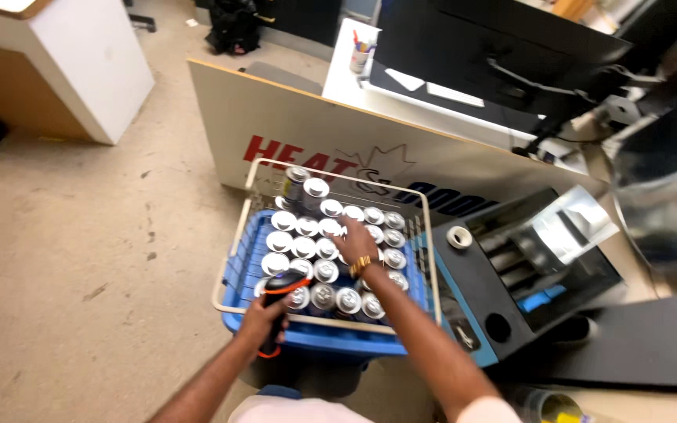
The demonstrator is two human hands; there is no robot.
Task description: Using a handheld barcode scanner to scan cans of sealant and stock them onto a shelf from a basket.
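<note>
Left hand [264,319]: clamped round a black handheld scanner [276,312] with orange trim
Right hand [354,237]: fingers spread, resting on silver cans [315,249]
Crate [331,338]: blue, under both hands
Sign [307,129]: white board, red and blue lettering, beyond the cans

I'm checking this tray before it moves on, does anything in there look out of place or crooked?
Mostly tidy: the cans stand upright in even rows in the blue crate. Two cans at the far left corner sit higher than the rest, outside the rows. No spill or damage shows.
</note>
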